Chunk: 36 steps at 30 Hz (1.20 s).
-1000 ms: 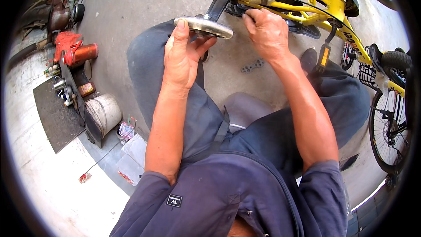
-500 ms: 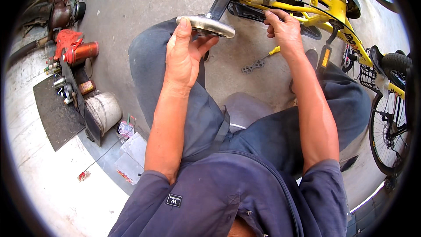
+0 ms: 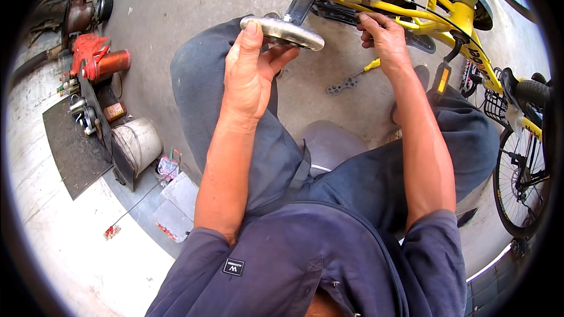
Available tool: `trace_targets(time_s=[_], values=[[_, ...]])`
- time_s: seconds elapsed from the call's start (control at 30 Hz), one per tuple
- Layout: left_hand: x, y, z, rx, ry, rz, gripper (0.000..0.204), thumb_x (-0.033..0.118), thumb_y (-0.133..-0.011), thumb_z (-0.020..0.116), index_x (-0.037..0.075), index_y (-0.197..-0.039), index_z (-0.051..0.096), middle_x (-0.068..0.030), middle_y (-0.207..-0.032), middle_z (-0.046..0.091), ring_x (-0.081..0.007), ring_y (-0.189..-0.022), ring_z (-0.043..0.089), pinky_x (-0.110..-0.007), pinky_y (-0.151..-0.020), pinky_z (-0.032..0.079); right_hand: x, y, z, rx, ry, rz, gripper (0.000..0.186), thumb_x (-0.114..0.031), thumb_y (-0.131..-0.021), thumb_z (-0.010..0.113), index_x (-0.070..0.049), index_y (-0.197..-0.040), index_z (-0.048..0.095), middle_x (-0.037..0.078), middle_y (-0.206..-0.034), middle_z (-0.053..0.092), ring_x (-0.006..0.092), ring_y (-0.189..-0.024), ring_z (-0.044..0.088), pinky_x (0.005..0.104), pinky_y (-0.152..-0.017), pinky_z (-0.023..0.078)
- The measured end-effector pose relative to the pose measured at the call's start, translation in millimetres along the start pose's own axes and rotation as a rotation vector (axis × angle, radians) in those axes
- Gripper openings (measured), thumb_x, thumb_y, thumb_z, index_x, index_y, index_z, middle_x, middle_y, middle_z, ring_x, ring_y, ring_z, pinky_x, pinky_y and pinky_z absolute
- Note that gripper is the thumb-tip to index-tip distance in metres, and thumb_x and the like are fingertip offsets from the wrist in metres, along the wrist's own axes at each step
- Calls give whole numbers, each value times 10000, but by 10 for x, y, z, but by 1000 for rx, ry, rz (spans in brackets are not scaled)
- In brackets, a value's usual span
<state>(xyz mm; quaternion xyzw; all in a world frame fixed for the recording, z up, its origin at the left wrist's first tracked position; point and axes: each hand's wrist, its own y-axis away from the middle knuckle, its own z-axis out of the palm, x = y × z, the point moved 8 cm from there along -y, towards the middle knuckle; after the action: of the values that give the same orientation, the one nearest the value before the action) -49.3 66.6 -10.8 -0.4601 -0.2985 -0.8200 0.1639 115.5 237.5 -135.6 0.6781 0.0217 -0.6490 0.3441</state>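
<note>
A: Why is the left hand (image 3: 249, 79) cupped under that metal piece?

B: It steadies it. The left fingers are wrapped around the worn silver pedal (image 3: 282, 31), thumb on top, so the black crank arm (image 3: 301, 1) cannot swing. The pedal sits at about twelve o'clock, just beyond the raised left knee.

A: And the right hand (image 3: 385, 38)?

B: At one o'clock, fingers curled onto the yellow bicycle frame (image 3: 405, 20) near the chain. Whether they pinch some small part there or only press on the tube, I cannot tell. The bicycle lies on its side (wheels at the top and at three o'clock), which brings the crank within reach of someone seated.

A: Is there a tool close by?

B: A yellow-handled tool (image 3: 352, 79) lies on the concrete floor (image 3: 176, 17) between the knees, just beside the right forearm, untouched.

A: Any packages or labels?

B: At ten o'clock, a red canister (image 3: 106, 64) on its side beside a dark mat (image 3: 73, 147); a small orange box (image 3: 113, 111) just below it. A pale bucket (image 3: 136, 144) at nine o'clock, with clear plastic containers (image 3: 176, 205) near it at eight. The shirt carries a small black rectangular patch (image 3: 233, 266) at six.
</note>
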Motion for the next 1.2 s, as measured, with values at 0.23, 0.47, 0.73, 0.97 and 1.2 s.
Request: trace_targets(time_s=[0.23,0.47,0.73,0.97,1.2], values=[[15,9,15,-2,4,-4,486,449,-936,565,14,-1150,523,-98,-1053,568,-229,-980,600,-388,-903,514,83,-28,0,-32,-54,51,303,-269,-893,664,-36,-1085,677,24,-859,653,65,-693,543,217,-613,484],[28,18,15,18,-3,-12,467,449,-935,566,23,-1125,535,-81,-1028,575,-207,-960,605,-379,-895,515,107,-63,-125,-40,-38,35,325,-255,-880,658,-18,-1102,677,52,-894,662,92,-729,556,244,-646,494],[12,16,-1,15,6,-17,461,446,-934,569,24,-1114,536,-77,-1034,569,-206,-965,606,-375,-892,515,81,-70,-101,-61,-23,28,329,-257,-879,656,-23,-1109,676,51,-910,659,89,-746,555,241,-662,495],[7,12,-21,-5,-10,-19,504,455,-946,539,17,-1192,506,-147,-1129,552,-281,-1034,584,-437,-948,488,125,-148,-92,-91,-20,37,308,-263,-895,659,-44,-1112,663,23,-909,654,80,-761,556,232,-674,484],[8,22,-24,-20,-17,-25,530,455,-952,525,6,-1231,488,-178,-1183,539,-320,-1083,564,-468,-981,471,312,-182,15,-131,62,149,299,-242,-905,631,-19,-1105,637,20,-927,657,88,-721,550,243,-636,494]])
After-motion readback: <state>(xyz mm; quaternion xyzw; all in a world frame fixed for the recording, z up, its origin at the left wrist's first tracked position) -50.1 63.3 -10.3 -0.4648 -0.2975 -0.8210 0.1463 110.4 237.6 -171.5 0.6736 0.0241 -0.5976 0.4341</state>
